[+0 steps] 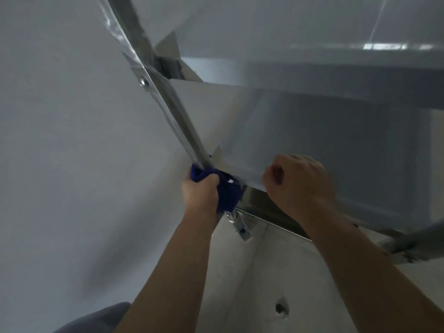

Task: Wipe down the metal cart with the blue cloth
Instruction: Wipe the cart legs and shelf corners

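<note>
Head view, lower middle: my left grip (200, 188) squeezes the blue cloth (228, 194) round the metal cart (240, 121) leg. My right grip (298, 181) is curled; I cannot tell if it holds anything. I think the shelves are still left to wipe.

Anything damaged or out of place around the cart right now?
Only a dark spot on the pale floor; too blurred to tell stain from hole. The cart's upright and shelf look straight and undamaged.

shiny grey metal cart (300, 140): standing, corner post (173, 116) slanting across view | dark blue cloth (228, 192): bunching around post at lower shelf corner
</note>
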{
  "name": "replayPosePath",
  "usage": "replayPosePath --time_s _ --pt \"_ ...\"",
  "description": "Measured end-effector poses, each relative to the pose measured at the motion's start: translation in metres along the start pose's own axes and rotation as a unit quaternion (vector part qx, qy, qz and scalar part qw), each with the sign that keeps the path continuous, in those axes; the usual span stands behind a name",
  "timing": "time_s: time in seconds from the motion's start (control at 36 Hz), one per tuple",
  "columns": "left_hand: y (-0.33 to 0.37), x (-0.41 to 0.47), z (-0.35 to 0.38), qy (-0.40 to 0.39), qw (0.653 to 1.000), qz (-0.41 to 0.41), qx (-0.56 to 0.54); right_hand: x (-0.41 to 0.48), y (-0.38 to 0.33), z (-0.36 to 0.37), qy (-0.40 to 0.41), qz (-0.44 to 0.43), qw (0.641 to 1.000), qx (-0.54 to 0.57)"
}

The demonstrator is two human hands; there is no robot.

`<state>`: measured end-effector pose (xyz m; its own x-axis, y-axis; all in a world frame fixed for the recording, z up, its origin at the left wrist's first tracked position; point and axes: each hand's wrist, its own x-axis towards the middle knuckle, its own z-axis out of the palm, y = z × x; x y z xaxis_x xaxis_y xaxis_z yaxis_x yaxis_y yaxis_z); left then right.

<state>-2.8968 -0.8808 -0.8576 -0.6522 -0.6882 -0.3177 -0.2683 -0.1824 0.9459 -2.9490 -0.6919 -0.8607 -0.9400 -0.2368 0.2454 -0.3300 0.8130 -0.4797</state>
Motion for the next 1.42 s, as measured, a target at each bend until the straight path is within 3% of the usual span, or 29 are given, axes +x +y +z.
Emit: replayPosePath --time_s 0.08,0.19,0.31,0.42,0.5,0.56,0.61,0.72,0.86,1.11,1.28,1.42 --pt "0.040 -0.005 -0.009 -0.020 0.999 0.033 0.006 0.002 -0.001 0.000 0.000 0.016 1.000 -0.011" --pt "0.102 -0.019 -0.015 -0.163 0.979 0.117 -0.021 0.001 0.001 -0.001 0.002 0.007 1.000 -0.012" --pt "0.148 -0.019 -0.034 -0.114 0.956 0.270 0.010 0.002 0.002 0.001 -0.001 0.000 1.000 0.002" --pt "0.135 -0.007 -0.029 -0.073 0.941 0.328 0.035 0.000 0.000 0.004 0.020 -0.005 1.000 0.006" --pt "0.079 0.007 -0.019 -0.033 0.954 0.269 0.128 0.000 0.002 0.005 0.020 -0.009 1.000 -0.002" --pt "0.049 0.008 -0.014 -0.089 0.963 0.187 0.174 0.001 0.002 0.004 0.008 -0.004 1.000 -0.004" --pt "0.039 0.004 -0.010 -0.131 0.965 0.150 0.170 0.000 0.002 0.003 0.005 -0.006 1.000 -0.007" --pt "0.074 -0.013 -0.002 -0.081 0.983 0.131 0.101 0.000 0.001 0.003 0.017 -0.012 1.000 -0.012" --pt "0.156 -0.023 -0.010 0.009 0.952 0.297 0.080 -0.001 -0.003 0.004 0.028 -0.008 0.999 -0.039" --pt "0.116 -0.011 0.007 0.017 0.933 0.360 0.022 0.000 0.001 0.004 0.027 -0.011 0.999 -0.028" --pt "0.051 0.000 -0.004 -0.098 0.961 0.247 0.079 0.001 0.001 0.007 0.029 -0.009 0.998 -0.055" --pt "0.062 0.002 -0.013 -0.139 0.974 0.147 0.100 0.003 0.003 0.008 0.037 -0.015 0.997 -0.066"
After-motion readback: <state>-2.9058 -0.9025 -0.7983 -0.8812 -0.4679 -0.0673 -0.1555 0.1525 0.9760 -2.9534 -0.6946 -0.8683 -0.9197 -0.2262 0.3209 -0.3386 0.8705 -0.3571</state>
